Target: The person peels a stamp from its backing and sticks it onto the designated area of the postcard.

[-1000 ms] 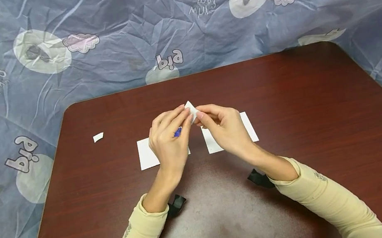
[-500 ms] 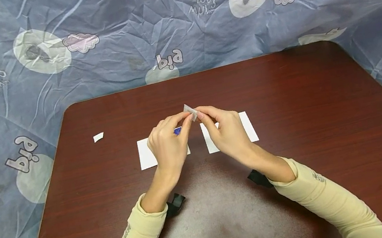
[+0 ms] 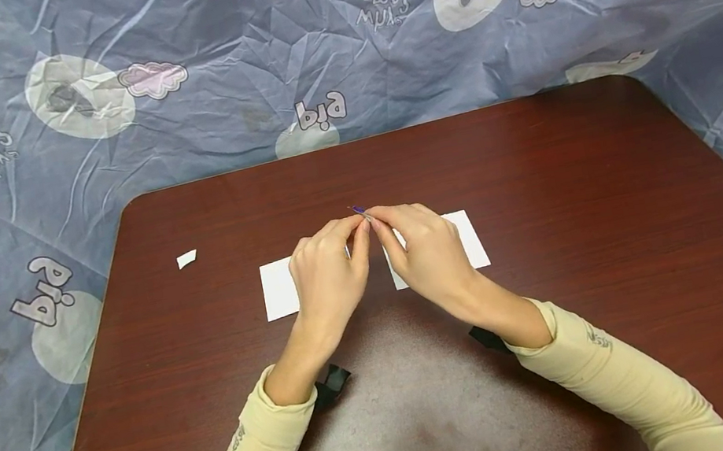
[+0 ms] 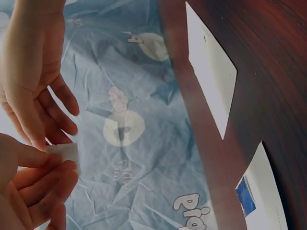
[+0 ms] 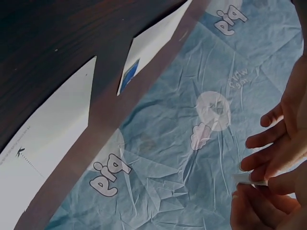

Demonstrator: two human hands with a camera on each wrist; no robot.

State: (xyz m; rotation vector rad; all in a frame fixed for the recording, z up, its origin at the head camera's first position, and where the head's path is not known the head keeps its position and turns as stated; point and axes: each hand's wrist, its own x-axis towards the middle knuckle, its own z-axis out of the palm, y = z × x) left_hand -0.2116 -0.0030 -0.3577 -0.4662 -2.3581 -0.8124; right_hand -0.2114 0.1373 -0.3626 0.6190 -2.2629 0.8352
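Above the middle of the table, my left hand [image 3: 327, 269] and right hand [image 3: 431, 252] meet at the fingertips. Between thumb and forefinger, each pinches a small thin piece of white paper [image 4: 68, 152], which looks like a sticker. Edge-on in the head view, the piece shows a bit of blue. Fingers cover most of it in both wrist views. Below my left hand lies a white card [image 3: 279, 290] with a blue square [image 4: 245, 196] near one edge. A second white card [image 3: 472, 240], printed with small marks, lies partly behind my right hand.
A small white paper scrap [image 3: 187, 259] lies on the left of the brown table [image 3: 588, 203]. Black straps [image 3: 334, 383] show by both wrists. A blue printed cloth [image 3: 219, 58] hangs behind the table.
The white piece has turned from showing its pale face to nearly edge-on, with blue now visible. My left hand's fingers have drawn in to a tighter pinch; both cards stay in place.
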